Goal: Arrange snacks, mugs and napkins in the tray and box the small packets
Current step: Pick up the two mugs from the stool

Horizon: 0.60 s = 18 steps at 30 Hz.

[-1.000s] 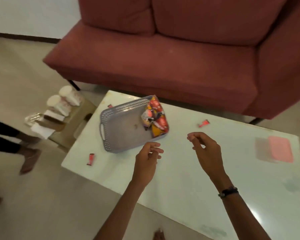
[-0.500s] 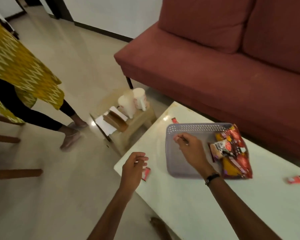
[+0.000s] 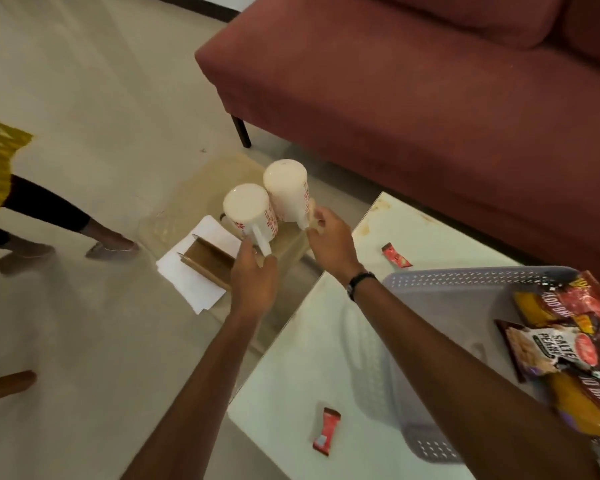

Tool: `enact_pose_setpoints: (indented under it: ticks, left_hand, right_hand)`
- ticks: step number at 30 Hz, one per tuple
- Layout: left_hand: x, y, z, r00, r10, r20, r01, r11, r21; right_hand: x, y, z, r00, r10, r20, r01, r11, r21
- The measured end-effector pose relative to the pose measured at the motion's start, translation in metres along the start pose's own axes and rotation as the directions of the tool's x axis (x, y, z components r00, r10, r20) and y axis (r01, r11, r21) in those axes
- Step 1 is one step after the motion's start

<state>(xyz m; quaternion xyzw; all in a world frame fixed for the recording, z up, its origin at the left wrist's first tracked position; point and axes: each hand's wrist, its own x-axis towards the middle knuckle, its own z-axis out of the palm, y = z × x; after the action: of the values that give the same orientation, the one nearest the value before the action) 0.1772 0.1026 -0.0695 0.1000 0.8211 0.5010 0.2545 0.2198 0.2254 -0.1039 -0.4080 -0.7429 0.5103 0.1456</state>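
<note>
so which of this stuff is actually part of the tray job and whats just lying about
Part of the job:
- two white mugs, handles at the left hand and right hand
- grey tray with snack packs
- small red packets
- cardboard box
- white napkins

Just lying about:
- red sofa
- wooden leg on the floor
- another person's feet

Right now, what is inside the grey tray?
Snack packets lie at the right end of the grey tray. The right forearm covers part of its floor, so that part cannot be seen. No mugs are inside.
</note>
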Motion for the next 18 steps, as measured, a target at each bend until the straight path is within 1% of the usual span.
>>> enact_pose_setpoints:
  ticks: [4,8,11,13,15,18]
  left_hand:
    - [0.035,-0.013,0.002,0.997,-0.073,0.008,0.073,0.997,-0.009]
    - [0.050,-0.016,0.011,0.995,-0.097,-0.001,0.097,0.994,0.042]
    - [0.058,-0.015,0.016,0.994,-0.099,-0.051,0.102,0.993,0.062]
    - [0.060,-0.012,0.015,0.995,-0.059,-0.082,0.066,0.993,0.095]
    - [0.059,-0.006,0.011,0.995,0.018,-0.099,-0.006,0.992,0.124]
    - [0.048,0.006,0.002,0.992,0.118,-0.052,-0.106,0.976,0.192]
  right_hand:
    - [0.020,0.009,0.022,1.000,-0.015,0.018,0.016,0.999,-0.047]
    - [0.026,0.016,0.034,0.999,-0.008,-0.038,0.006,0.998,-0.068]
    - [0.021,0.018,0.040,0.996,-0.024,-0.082,0.022,0.999,-0.026]
    - [0.013,0.019,0.042,0.994,-0.018,-0.108,0.018,1.000,-0.004]
    - [0.002,0.017,0.039,0.990,0.006,-0.138,0.000,0.999,0.047]
    - [-0.026,0.008,0.023,0.966,0.056,-0.254,-0.024,0.992,0.127]
